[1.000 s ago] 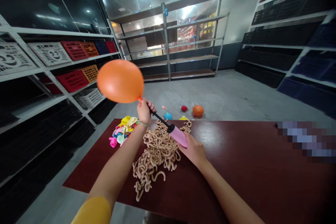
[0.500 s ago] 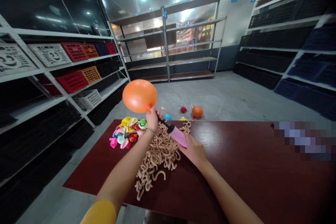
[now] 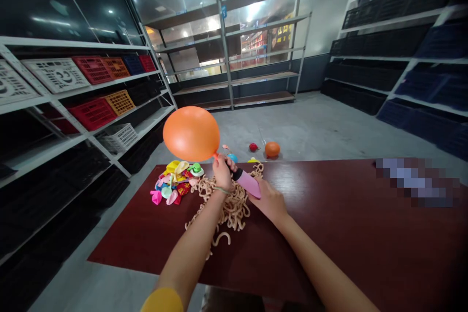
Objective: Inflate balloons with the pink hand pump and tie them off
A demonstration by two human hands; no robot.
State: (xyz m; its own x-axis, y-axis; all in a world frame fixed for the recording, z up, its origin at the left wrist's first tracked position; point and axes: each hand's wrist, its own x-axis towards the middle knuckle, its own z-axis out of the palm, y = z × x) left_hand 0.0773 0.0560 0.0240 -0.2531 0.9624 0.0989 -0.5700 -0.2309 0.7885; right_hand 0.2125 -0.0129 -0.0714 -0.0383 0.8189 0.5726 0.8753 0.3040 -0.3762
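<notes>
My left hand is closed round the neck of an inflated orange balloon, pinching it onto the black nozzle of a pink hand pump. My right hand grips the pink pump body, which is pushed in close to the nozzle. Both hands hover over a heap of tan curly hooks on the dark red table. A pile of flat, coloured balloons lies to the left of the heap.
Beyond the table's far edge, an orange balloon, a red one and a blue one lie on the grey floor. Shelving with coloured crates lines the left; dark shelves stand at the right and back.
The pump has been pushed in, so its black rod is now short. My left hand and the balloon have come down and rightward, closer to my right hand.
</notes>
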